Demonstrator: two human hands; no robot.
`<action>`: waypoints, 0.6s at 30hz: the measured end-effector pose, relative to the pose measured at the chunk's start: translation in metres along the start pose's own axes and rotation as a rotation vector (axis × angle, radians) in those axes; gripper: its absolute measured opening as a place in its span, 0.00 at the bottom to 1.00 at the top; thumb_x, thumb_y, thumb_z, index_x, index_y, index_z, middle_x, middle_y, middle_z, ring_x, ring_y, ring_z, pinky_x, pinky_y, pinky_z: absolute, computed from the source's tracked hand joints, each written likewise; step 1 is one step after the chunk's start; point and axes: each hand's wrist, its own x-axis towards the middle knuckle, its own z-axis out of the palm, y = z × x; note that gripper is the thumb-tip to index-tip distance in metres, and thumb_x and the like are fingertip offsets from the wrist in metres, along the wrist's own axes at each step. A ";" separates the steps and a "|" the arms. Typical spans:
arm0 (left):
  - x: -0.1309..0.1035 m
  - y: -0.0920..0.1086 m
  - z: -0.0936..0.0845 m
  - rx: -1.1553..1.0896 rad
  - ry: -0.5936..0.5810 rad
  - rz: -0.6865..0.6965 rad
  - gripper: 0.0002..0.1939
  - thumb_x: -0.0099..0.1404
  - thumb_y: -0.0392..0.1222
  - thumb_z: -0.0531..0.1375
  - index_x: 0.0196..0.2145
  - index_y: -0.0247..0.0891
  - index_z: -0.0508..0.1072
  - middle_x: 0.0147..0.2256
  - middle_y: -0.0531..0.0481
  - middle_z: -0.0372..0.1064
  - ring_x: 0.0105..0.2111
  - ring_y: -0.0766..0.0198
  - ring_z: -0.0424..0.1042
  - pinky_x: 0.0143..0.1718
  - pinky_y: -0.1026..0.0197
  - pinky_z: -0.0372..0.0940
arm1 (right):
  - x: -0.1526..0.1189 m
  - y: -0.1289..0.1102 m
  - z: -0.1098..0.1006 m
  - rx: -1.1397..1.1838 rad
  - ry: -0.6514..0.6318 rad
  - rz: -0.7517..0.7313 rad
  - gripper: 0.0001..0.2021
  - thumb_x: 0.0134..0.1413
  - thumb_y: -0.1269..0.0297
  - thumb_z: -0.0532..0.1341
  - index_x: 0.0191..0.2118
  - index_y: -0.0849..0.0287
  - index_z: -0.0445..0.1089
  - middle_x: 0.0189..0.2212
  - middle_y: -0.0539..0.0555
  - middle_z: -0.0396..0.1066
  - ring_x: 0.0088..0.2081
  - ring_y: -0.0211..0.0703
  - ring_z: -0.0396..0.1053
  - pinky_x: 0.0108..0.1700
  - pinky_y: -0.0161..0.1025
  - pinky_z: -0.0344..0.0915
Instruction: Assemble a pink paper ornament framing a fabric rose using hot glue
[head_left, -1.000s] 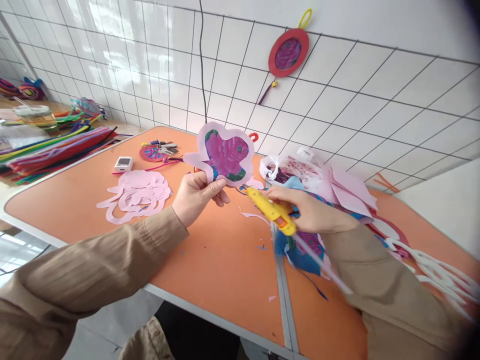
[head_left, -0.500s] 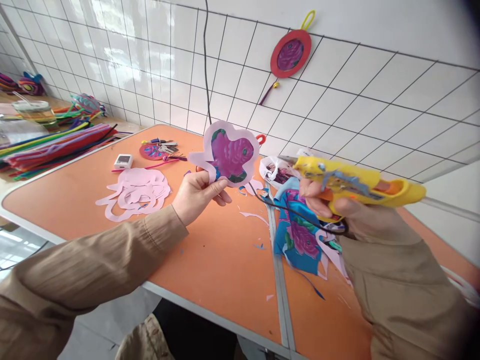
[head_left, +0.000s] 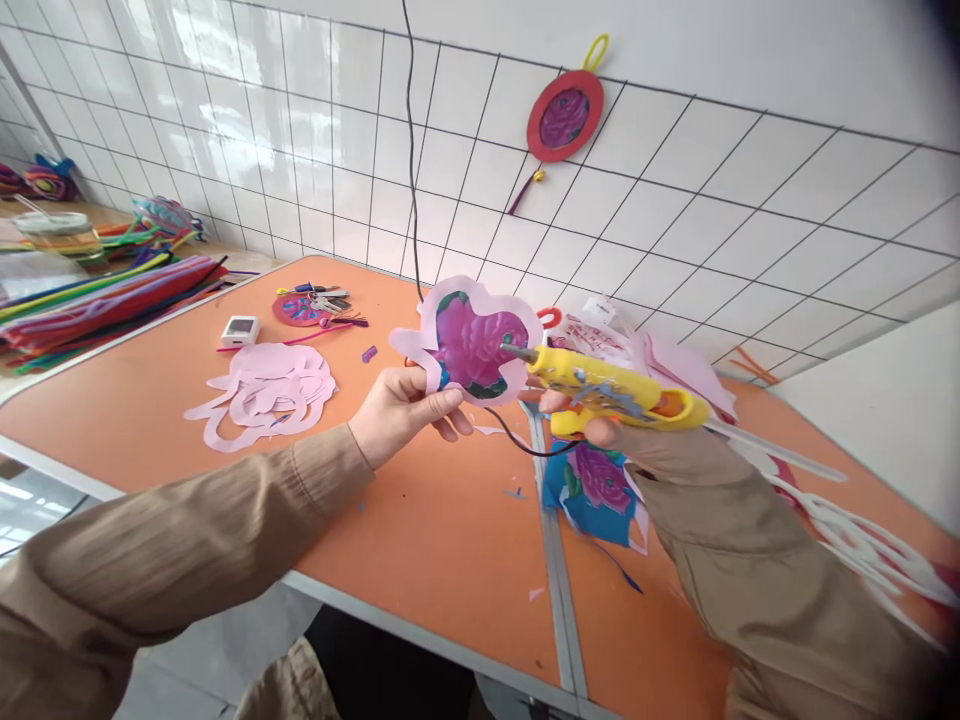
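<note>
Between the thumb and fingers of my left hand (head_left: 412,405) is a pink felt cutout (head_left: 469,340), held up with a purple flower-print fabric piece on its face. My right hand (head_left: 600,425) grips a yellow hot glue gun (head_left: 615,385), a clear glue stick (head_left: 784,450) jutting from its back. The gun's metal nozzle overlaps the right part of the flower in view; whether it touches I cannot tell. Blue fabric with a printed purple flower (head_left: 596,490) lies on the table below my right hand.
On the orange table (head_left: 420,540) lie pink felt cutouts (head_left: 270,390), a small white device (head_left: 240,330), keys (head_left: 326,302) and white cord (head_left: 855,530). Pipe cleaners (head_left: 112,310) are heaped at left. The gun's black cable (head_left: 412,150) hangs down past the tiled wall, where a round red ornament (head_left: 565,115) hangs.
My right hand has brought the glue gun left, its nozzle now in front of the cutout's right side. The cutout sits slightly lower and further right in view, still in my left hand.
</note>
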 end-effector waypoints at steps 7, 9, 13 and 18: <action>0.000 -0.004 0.002 0.010 -0.063 -0.103 0.25 0.50 0.60 0.72 0.29 0.31 0.78 0.24 0.43 0.77 0.24 0.62 0.77 0.25 0.64 0.72 | -0.001 -0.007 0.018 0.158 0.061 0.167 0.16 0.56 0.51 0.66 0.47 0.53 0.75 0.44 0.58 0.78 0.39 0.48 0.78 0.41 0.45 0.77; 0.000 -0.004 0.000 0.023 -0.083 -0.150 0.24 0.50 0.58 0.73 0.32 0.32 0.80 0.27 0.43 0.78 0.27 0.61 0.78 0.27 0.64 0.73 | -0.001 -0.008 0.016 0.167 0.074 0.178 0.16 0.56 0.50 0.66 0.46 0.53 0.76 0.43 0.57 0.79 0.39 0.47 0.77 0.38 0.43 0.77; 0.002 0.001 -0.005 0.094 -0.127 -0.299 0.24 0.52 0.58 0.72 0.35 0.32 0.82 0.36 0.39 0.80 0.33 0.58 0.80 0.33 0.63 0.74 | 0.001 -0.014 0.007 0.107 0.062 0.092 0.12 0.58 0.53 0.65 0.46 0.49 0.77 0.40 0.53 0.79 0.38 0.44 0.77 0.37 0.41 0.76; 0.002 0.007 -0.008 0.299 -0.001 -0.357 0.37 0.56 0.75 0.58 0.14 0.34 0.70 0.14 0.45 0.67 0.14 0.67 0.65 0.15 0.66 0.57 | 0.003 -0.025 -0.005 0.088 -0.010 -0.014 0.11 0.59 0.57 0.65 0.47 0.45 0.76 0.44 0.52 0.77 0.39 0.43 0.77 0.36 0.40 0.76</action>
